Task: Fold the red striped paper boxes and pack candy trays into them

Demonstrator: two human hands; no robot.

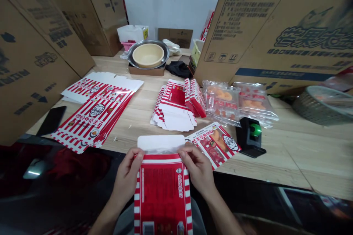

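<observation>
A red and white striped box (pixel 162 191) is held upright at the table's front edge, its white top flap raised and something clear and shiny showing at its mouth. My left hand (pixel 128 172) pinches the box's upper left corner. At the upper right corner, my right hand (pixel 198 170) grips it the same way. Just beyond my right hand lies a printed box with food pictures (pixel 216 145). Flat striped cartons (pixel 99 110) are stacked on the left. More folded cartons (pixel 176 108) sit in the middle, beside clear food packets (pixel 223 101).
A black tape dispenser (pixel 249 137) stands right of the printed box. A black phone (pixel 51 121) lies at the left edge. Behind are a cream bowl (pixel 148 55) in a metal basin and large cardboard boxes (pixel 275 25). A grey basket (pixel 322 106) sits far right.
</observation>
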